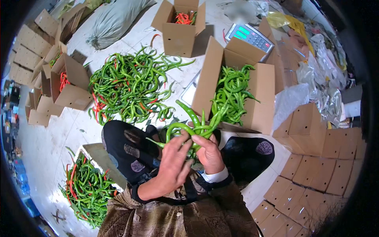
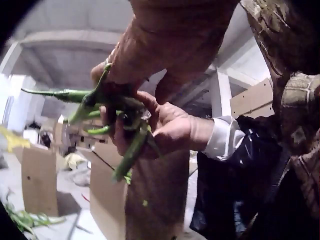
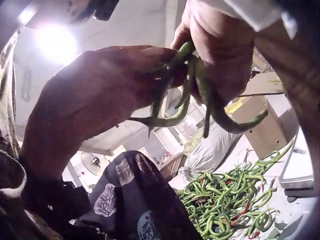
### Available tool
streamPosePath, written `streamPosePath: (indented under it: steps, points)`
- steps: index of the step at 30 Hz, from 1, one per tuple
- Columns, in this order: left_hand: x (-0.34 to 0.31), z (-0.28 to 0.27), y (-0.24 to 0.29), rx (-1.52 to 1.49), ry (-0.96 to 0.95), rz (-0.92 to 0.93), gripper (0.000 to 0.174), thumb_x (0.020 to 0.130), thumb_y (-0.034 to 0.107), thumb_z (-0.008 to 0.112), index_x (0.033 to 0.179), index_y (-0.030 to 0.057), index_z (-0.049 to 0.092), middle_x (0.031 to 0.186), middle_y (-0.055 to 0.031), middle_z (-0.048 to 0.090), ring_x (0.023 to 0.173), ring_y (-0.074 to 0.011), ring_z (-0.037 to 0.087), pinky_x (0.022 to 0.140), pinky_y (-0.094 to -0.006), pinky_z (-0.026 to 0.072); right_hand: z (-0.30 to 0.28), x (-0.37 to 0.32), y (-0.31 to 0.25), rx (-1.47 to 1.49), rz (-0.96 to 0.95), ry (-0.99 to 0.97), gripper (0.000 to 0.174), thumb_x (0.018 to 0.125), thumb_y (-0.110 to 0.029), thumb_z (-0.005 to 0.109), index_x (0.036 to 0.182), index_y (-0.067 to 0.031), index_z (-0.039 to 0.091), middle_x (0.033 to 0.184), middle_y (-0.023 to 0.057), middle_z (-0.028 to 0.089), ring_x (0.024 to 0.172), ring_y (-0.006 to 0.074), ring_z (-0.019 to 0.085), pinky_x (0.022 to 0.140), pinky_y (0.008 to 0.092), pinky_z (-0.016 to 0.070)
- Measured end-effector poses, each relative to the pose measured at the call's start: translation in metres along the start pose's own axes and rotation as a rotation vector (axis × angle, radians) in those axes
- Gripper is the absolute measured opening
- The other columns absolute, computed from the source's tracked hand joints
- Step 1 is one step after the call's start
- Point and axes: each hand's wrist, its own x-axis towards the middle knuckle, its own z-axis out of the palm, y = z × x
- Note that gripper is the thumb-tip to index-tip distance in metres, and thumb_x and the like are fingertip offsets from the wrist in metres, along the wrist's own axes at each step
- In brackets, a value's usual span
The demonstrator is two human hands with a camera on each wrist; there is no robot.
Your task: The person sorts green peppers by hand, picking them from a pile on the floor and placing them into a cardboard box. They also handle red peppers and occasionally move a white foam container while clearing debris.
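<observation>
A bunch of green peppers [image 1: 188,112] is held between both hands above the person's lap. The right hand [image 1: 210,156] grips the bunch, its thumb lying over the stems. Against the bunch's left side is the left hand [image 1: 173,164], its fingers bent and slightly blurred; in the left wrist view it covers part of the peppers [image 2: 131,155], and its exact hold is hidden. Loose green peppers with a few red ones form a pile [image 1: 130,85] on the floor ahead. Green peppers [image 1: 233,93] also fill part of an open carton [image 1: 263,94] at the right.
A digital scale [image 1: 249,38] stands behind the carton. Another carton [image 1: 178,38] holding red peppers is at the back, near a tied sack [image 1: 114,23]. At the lower left is a white box [image 1: 103,164] by more peppers. Cartons and plastic bags [image 1: 323,79] line the right.
</observation>
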Motion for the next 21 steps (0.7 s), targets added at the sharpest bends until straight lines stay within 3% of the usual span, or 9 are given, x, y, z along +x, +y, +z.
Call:
streamPosePath:
  steps: [4, 6, 8, 10, 14, 16, 17, 19, 21]
  points:
    - [-0.007, -0.018, 0.015, -0.976, 0.209, -0.380, 0.031, 0.089, 0.003, 0.061, 0.119, -0.0063, 0.060, 0.127, -0.0179, 0.057, 0.119, -0.0252, 0.055, 0.102, -0.0384, 0.0423, 0.004, -0.022, -0.045, -0.168, -0.046, 0.035, 0.041, 0.086, -0.008, 0.064, 0.124, 0.0022, 0.055, 0.116, 0.0132, 0.064, 0.108, 0.0230, 0.062, 0.096, 0.0341, 0.0470]
    - [-0.014, -0.040, -0.002, -0.976, 0.150, -0.336, 0.021, 0.088, 0.004, 0.061, 0.106, -0.0068, 0.063, 0.110, -0.0183, 0.064, 0.102, -0.0238, 0.061, 0.092, -0.0360, 0.0476, -0.014, -0.032, -0.078, -0.314, -0.095, -0.027, 0.041, 0.087, -0.013, 0.060, 0.124, 0.0041, 0.054, 0.118, 0.0170, 0.063, 0.108, 0.0269, 0.062, 0.093, 0.0371, 0.0496]
    - [-0.009, -0.060, -0.009, -1.232, 0.203, -0.396, 0.014, 0.087, 0.005, 0.061, 0.098, -0.0053, 0.062, 0.098, -0.0175, 0.066, 0.084, -0.0209, 0.062, 0.080, -0.0332, 0.0500, -0.019, -0.029, -0.110, -0.008, -0.224, -0.031, 0.039, 0.091, -0.016, 0.056, 0.124, 0.0034, 0.054, 0.118, 0.0188, 0.061, 0.108, 0.0286, 0.061, 0.090, 0.0389, 0.0512]
    - [-0.001, -0.084, -0.015, -1.182, 0.298, -0.482, 0.013, 0.086, 0.005, 0.062, 0.096, -0.0031, 0.062, 0.095, -0.0169, 0.064, 0.074, -0.0190, 0.061, 0.070, -0.0306, 0.0502, -0.015, -0.010, -0.148, -0.020, -0.245, -0.013, 0.052, 0.092, -0.030, 0.061, 0.130, 0.0040, 0.050, 0.115, 0.0165, 0.059, 0.100, 0.0248, 0.057, 0.085, 0.0392, 0.0481]
    - [0.015, -0.136, -0.059, -0.944, 0.411, -0.436, 0.015, 0.086, 0.006, 0.060, 0.097, -0.0035, 0.062, 0.093, -0.0139, 0.064, 0.072, -0.0148, 0.058, 0.067, -0.0279, 0.0489, -0.064, 0.055, -0.179, -0.224, -0.220, 0.120, 0.052, 0.093, -0.031, 0.061, 0.131, 0.0033, 0.051, 0.117, 0.0125, 0.059, 0.102, 0.0209, 0.055, 0.084, 0.0352, 0.0468]
    - [0.016, -0.155, -0.102, -0.841, 0.492, -0.507, 0.016, 0.087, 0.008, 0.059, 0.098, -0.0039, 0.061, 0.093, -0.0117, 0.064, 0.071, -0.0124, 0.057, 0.068, -0.0264, 0.0479, -0.099, 0.073, -0.183, -0.772, -0.001, 0.402, 0.051, 0.094, -0.027, 0.060, 0.133, 0.0032, 0.049, 0.116, 0.0085, 0.060, 0.099, 0.0178, 0.056, 0.085, 0.0317, 0.0449]
    - [0.019, -0.160, -0.111, -0.794, 0.510, -0.534, 0.016, 0.088, 0.009, 0.059, 0.099, -0.0030, 0.061, 0.092, -0.0090, 0.064, 0.071, -0.0113, 0.056, 0.068, -0.0249, 0.0463, -0.102, 0.073, -0.183, -0.776, 0.010, 0.395, 0.051, 0.094, -0.027, 0.060, 0.133, 0.0032, 0.049, 0.116, 0.0085, 0.060, 0.099, 0.0178, 0.056, 0.085, 0.0317, 0.0449]
    - [0.004, -0.162, -0.140, -0.760, 0.545, -0.641, 0.014, 0.089, 0.009, 0.059, 0.099, -0.0008, 0.063, 0.090, -0.0044, 0.063, 0.073, -0.0103, 0.056, 0.069, -0.0234, 0.0441, -0.104, 0.063, -0.178, -0.741, -0.176, 0.399, 0.043, 0.095, -0.024, 0.060, 0.128, 0.0031, 0.053, 0.109, 0.0062, 0.063, 0.094, 0.0160, 0.058, 0.084, 0.0299, 0.0445]
    - [-0.032, -0.151, -0.214, -0.732, 0.503, -0.716, 0.014, 0.090, 0.010, 0.059, 0.100, 0.0008, 0.063, 0.089, -0.0028, 0.063, 0.075, -0.0097, 0.056, 0.071, -0.0230, 0.0440, -0.043, 0.031, -0.177, -0.821, -0.210, 0.372, 0.038, 0.095, -0.021, 0.060, 0.124, 0.0032, 0.055, 0.104, 0.0058, 0.064, 0.092, 0.0151, 0.059, 0.083, 0.0293, 0.0453]
